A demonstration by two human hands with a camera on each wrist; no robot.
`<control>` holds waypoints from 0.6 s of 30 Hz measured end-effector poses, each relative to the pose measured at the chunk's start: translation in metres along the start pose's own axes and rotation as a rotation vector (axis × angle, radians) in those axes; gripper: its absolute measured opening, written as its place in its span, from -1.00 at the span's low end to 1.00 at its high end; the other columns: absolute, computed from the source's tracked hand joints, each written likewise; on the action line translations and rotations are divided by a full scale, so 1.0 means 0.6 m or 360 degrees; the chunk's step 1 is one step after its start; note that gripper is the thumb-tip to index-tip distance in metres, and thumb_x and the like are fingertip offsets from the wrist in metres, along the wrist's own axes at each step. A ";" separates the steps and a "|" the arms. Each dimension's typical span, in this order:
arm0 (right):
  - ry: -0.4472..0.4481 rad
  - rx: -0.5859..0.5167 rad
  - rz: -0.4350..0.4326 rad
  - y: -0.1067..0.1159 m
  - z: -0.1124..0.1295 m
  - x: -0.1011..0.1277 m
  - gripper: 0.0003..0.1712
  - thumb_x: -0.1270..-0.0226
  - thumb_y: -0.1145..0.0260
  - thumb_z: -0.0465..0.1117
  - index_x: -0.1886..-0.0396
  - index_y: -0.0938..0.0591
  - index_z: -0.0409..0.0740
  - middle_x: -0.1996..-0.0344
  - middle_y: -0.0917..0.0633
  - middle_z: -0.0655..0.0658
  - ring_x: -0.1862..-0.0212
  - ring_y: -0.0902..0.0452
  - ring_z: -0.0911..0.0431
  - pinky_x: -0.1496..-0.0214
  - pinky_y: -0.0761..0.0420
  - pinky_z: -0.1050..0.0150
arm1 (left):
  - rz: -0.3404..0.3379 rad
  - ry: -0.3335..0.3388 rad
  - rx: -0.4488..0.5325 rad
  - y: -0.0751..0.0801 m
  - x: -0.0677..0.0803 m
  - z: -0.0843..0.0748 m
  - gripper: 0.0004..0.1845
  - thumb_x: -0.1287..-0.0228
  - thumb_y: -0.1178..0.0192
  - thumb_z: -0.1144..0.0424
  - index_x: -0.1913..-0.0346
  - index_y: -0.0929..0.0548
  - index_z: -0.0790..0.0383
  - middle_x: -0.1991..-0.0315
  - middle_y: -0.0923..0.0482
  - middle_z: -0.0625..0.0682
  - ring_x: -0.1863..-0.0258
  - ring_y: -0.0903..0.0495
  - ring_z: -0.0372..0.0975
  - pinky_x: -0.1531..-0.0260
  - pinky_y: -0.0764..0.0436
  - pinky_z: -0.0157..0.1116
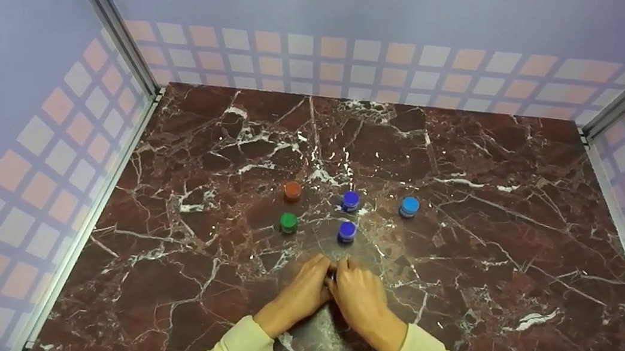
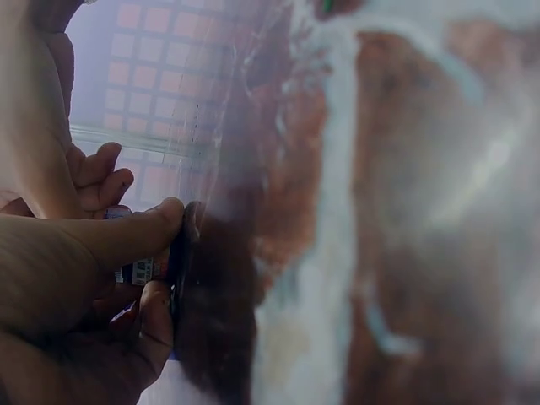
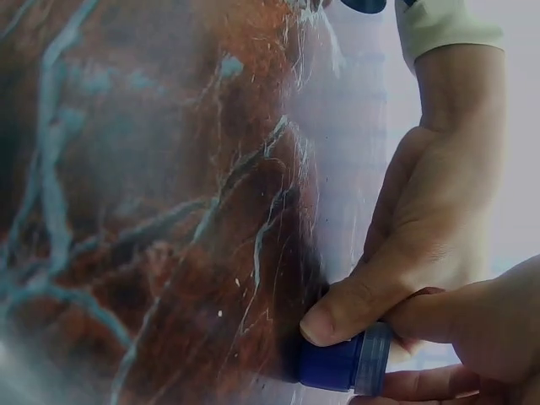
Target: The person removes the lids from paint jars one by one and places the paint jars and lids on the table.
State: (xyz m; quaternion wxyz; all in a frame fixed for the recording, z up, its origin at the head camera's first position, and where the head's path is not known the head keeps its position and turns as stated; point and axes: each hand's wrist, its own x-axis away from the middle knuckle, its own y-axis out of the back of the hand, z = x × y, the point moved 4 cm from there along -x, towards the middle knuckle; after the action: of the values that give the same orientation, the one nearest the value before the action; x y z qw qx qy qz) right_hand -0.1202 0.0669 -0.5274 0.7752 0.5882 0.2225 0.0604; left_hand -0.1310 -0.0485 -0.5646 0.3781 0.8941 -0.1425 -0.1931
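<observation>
My two hands meet on the marble table (image 1: 462, 231) near its front middle. The left hand (image 1: 317, 271) and the right hand (image 1: 349, 272) both pinch one small blue jar (image 3: 342, 364) that stands on the surface. In the right wrist view the left thumb (image 3: 337, 314) presses on the jar's blue cap. In the left wrist view the jar's labelled body (image 2: 139, 270) shows between the left thumb and fingers. The head view hides the jar almost fully behind the fingers.
Several small jars stand just beyond the hands: orange (image 1: 292, 190), green (image 1: 288, 221), two violet-blue (image 1: 351, 200) (image 1: 347, 231) and a light blue one (image 1: 409, 206). Tiled-pattern walls with metal corner rails (image 1: 142, 92) enclose the table on three sides.
</observation>
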 end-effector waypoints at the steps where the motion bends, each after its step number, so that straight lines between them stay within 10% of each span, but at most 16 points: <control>1: 0.0017 -0.0019 -0.0013 0.000 -0.001 0.001 -0.63 -0.21 -0.55 -0.13 0.37 -0.54 -0.27 0.51 -0.58 -0.19 0.52 -0.59 -0.13 0.58 -0.60 0.02 | 0.0003 0.0002 0.0015 0.000 -0.001 0.000 -0.73 -0.01 -0.37 0.53 0.21 -0.58 0.33 0.28 -0.53 0.07 0.25 -0.59 -0.09 0.18 -0.63 -0.17; 18: 0.0523 -0.0696 0.0130 -0.002 -0.049 -0.001 -0.75 -0.30 -0.48 -0.27 0.08 -0.70 -0.25 0.24 -0.58 -0.10 0.23 -0.60 0.05 0.14 -0.70 0.13 | 0.0084 0.0016 0.0034 0.003 -0.007 0.010 -0.68 -0.11 -0.53 0.29 0.26 -0.55 0.27 0.36 -0.48 0.03 0.36 -0.49 -0.18 0.30 -0.56 -0.27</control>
State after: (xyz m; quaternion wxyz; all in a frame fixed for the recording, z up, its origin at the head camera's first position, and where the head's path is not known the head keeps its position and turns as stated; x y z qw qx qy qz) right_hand -0.1329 0.0923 -0.5343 0.8342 0.3976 0.3030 0.2328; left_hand -0.1375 -0.0516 -0.5663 0.3741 0.8950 -0.1661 -0.1771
